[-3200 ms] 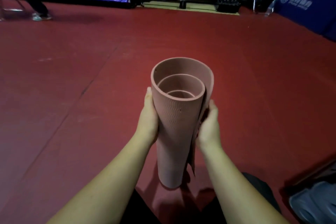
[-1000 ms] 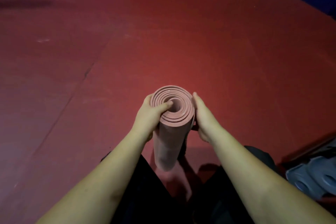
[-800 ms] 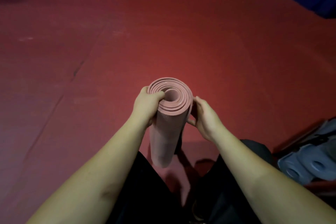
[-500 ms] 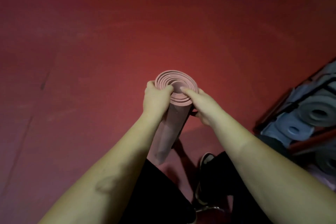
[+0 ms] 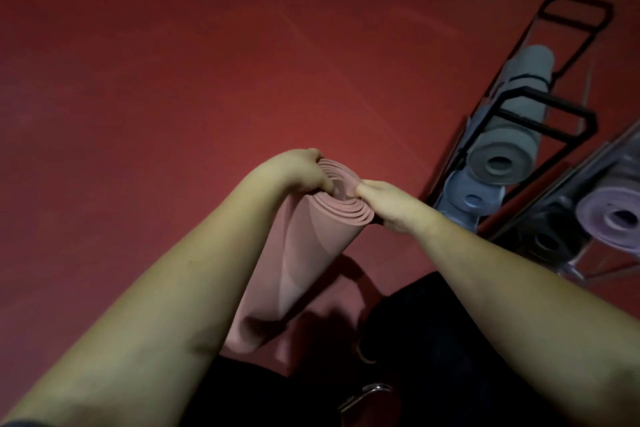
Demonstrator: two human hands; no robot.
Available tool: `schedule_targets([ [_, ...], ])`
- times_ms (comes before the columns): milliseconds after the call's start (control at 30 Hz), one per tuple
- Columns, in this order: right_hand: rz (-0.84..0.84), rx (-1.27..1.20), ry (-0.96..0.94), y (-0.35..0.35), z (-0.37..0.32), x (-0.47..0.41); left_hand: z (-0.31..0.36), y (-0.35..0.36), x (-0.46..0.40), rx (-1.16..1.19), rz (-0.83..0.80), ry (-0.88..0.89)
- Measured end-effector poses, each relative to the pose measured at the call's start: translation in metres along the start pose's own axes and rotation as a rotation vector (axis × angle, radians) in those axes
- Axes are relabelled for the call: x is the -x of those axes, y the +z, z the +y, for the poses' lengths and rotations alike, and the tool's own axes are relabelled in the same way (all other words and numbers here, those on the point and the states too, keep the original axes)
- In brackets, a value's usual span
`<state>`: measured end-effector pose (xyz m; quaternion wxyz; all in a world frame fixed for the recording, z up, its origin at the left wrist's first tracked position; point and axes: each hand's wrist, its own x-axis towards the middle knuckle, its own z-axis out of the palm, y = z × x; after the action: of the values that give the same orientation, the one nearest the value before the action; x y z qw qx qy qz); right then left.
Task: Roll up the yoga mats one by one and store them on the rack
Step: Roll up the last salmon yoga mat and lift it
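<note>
A pink yoga mat [image 5: 294, 263], rolled tight, stands tilted between my arms with its lower end near the floor. My left hand [image 5: 298, 172] grips the left side of its upper end, thumb tucked into the spiral. My right hand [image 5: 391, 201] holds the right side of that end, thumb on the coils. A black metal rack [image 5: 550, 111] stands at the right with a grey rolled mat [image 5: 502, 156] and a blue one [image 5: 467, 194] lying in it.
Red floor [image 5: 173, 97] spreads ahead and to the left. A second rack section at the far right holds a purple mat [image 5: 613, 215] and a dark one [image 5: 543, 239]. My dark trousers and a shoe are below the mat.
The loose roll has been tightened into a compact coil. My view has swung right and down, bringing the rack with its mats fully into sight. Both hands stay on the mat's upper end.
</note>
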<state>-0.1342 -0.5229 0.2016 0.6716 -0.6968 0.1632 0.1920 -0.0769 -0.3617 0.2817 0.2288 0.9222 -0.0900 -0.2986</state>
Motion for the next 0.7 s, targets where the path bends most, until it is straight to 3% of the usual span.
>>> schedule_targets([
  [133,-0.036,0.039,0.006,-0.066,0.028,-0.033,0.059,0.03,-0.054,-0.156,-0.046,0.0],
  [300,-0.019,-0.098,-0.053,-0.14,0.083,-0.059,0.113,0.088,-0.117,-0.253,-0.127,0.028],
  [467,0.196,-0.447,0.132,-0.216,0.171,-0.059,0.15,0.151,-0.168,-0.41,-0.167,0.03],
  [500,0.285,-0.431,0.216,-0.227,0.203,-0.052,0.158,0.168,-0.179,-0.452,-0.187,0.032],
  [600,0.452,0.093,0.396,-0.239,0.308,-0.017,0.173,0.205,-0.198,-0.549,-0.212,0.05],
  [700,0.244,0.298,0.557,-0.237,0.409,0.015,0.187,0.235,-0.213,-0.613,-0.231,0.077],
])
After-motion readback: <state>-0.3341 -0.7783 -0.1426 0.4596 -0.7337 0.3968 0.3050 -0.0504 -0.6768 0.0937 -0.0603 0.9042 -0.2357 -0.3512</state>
